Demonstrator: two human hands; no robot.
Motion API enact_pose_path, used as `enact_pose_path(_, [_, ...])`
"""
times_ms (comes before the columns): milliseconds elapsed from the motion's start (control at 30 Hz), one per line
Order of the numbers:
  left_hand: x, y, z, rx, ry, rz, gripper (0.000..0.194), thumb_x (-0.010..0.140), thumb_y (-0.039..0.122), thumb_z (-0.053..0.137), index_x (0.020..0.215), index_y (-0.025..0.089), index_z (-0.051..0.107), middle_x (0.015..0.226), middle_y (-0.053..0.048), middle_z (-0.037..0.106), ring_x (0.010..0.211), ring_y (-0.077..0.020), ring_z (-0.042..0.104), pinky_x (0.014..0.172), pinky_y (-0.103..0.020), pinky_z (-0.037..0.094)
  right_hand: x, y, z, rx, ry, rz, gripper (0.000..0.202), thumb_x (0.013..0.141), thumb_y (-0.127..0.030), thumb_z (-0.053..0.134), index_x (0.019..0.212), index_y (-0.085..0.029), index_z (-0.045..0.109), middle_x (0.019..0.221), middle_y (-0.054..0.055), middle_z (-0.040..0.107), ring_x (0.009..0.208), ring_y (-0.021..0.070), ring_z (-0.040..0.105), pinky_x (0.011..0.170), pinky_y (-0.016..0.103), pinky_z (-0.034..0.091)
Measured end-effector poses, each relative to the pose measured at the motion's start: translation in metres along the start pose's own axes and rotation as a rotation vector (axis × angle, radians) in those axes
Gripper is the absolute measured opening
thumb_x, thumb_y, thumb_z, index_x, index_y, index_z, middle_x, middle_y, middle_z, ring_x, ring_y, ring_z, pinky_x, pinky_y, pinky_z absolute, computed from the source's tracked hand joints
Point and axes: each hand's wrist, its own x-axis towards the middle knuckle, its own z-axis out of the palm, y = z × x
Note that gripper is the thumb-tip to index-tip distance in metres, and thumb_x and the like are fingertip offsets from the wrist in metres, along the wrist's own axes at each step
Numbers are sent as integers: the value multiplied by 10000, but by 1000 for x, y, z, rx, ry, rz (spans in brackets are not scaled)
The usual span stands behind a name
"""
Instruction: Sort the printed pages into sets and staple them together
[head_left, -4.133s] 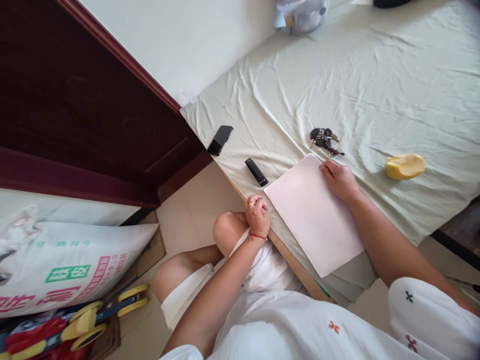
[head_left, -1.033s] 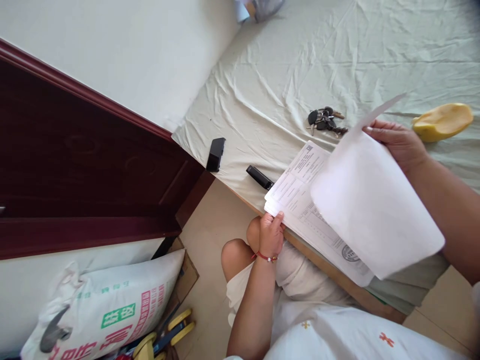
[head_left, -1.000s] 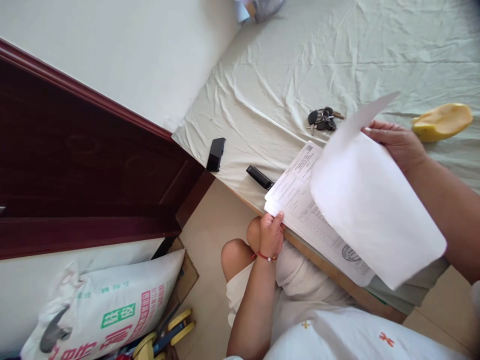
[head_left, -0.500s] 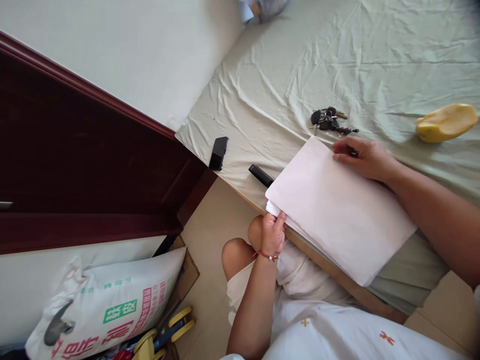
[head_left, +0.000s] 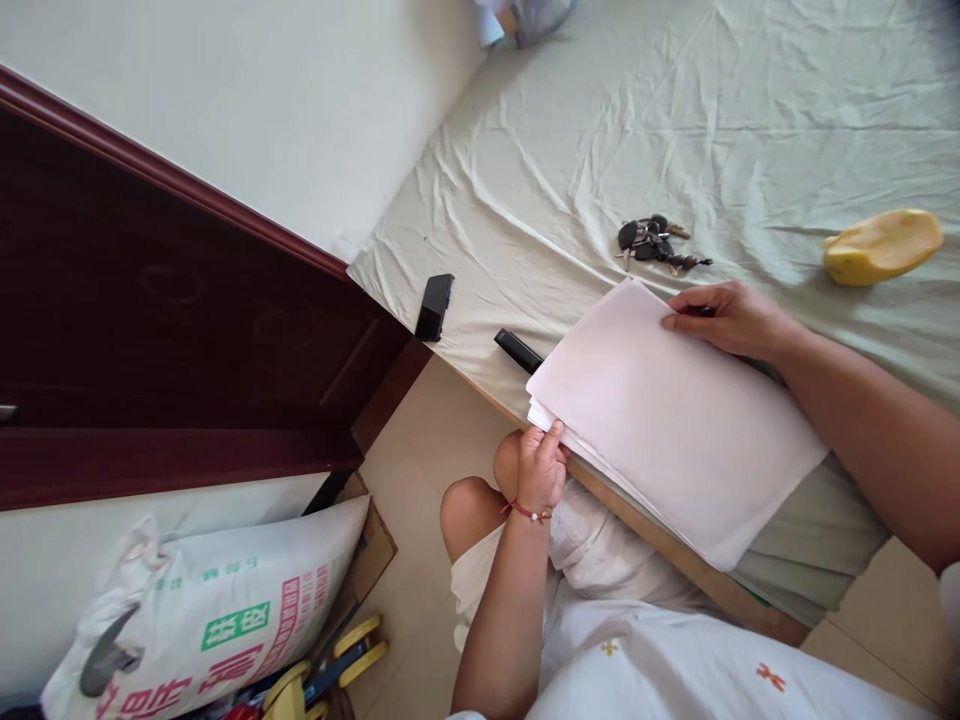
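Note:
A stack of white paper sheets lies at the bed's edge, its near side over my lap. My left hand is closed on the stack's near left corner, thumb on top, where several sheet edges show slightly fanned. At the far edge, my right hand grips the paper with thumb and curled fingers; part of those fingers is hidden. A black oblong object pokes out from beneath the stack's left end, and the rest of it is covered. Just beyond the paper rests a bunch of keys.
A black phone lies near the corner of the bed. On the right sits a yellow, partly cut fruit. A dark red door stands left, with a printed white sack on the floor below it.
The view has shifted slightly. The sheets' edges have spread a little at the left and far corners. Both hands stay at the paper in nearly the same places.

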Motion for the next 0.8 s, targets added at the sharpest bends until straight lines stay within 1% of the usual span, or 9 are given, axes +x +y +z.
enact_pose_path(133, [0,1,2,16,6,12,463,626,509,958,892,204,734,894,-41,788,1069,-241,745,912,-327,581,2,6,1,14,54,-22,640,695,-756,782,917,-156,790,758,46,687,699,174,554,628,304,444])
enact_pose_path(233, [0,2,2,9,18,8,426,632,489,949,862,213,720,855,-20,769,1011,-221,747,873,-309,585,2,9,1,74,49,-31,540,700,-681,831,897,-180,789,741,26,675,678,164,546,595,292,438])
enact_pose_path(367, [0,2,-2,-18,42,-8,321,653,394,926,788,221,691,789,4,733,915,-184,744,844,-286,585,0,7,-2,306,23,52,424,686,-566,898,897,-218,782,799,14,724,661,168,597,574,290,483])
enact_pose_path(467, [-1,2,-2,-14,31,-11,296,653,364,918,790,218,700,803,-3,751,927,-193,753,863,-297,589,-2,3,-4,497,19,125,346,667,-449,939,888,-234,783,807,9,748,642,164,629,560,283,509])
enact_pose_path(567, [-1,3,0,-5,11,-8,356,641,385,937,872,201,739,863,-30,790,988,-228,765,906,-331,592,-3,-3,-6,681,109,166,273,633,-332,949,824,-242,776,780,1,745,634,156,640,582,285,536])
enact_pose_path(633, [-1,4,2,-1,-11,-4,430,643,400,950,965,189,760,935,-56,814,1052,-253,764,950,-358,587,-4,-6,-9,772,185,180,235,623,-268,926,805,-247,778,800,3,751,659,157,657,622,297,558])
enact_pose_path(733, [-2,5,2,-5,-36,-2,550,664,418,956,1124,185,762,1051,-90,825,1154,-276,743,1020,-388,569,-4,-9,-12,839,255,188,223,609,-213,890,800,-251,780,811,11,750,665,160,657,638,311,560])
enact_pose_path(800, [-2,5,2,-7,-41,-1,611,677,438,955,1195,187,751,1095,-101,823,1194,-282,730,1048,-399,558,-4,-9,-14,856,265,198,219,596,-204,877,777,-253,765,801,18,747,638,169,641,623,334,550])
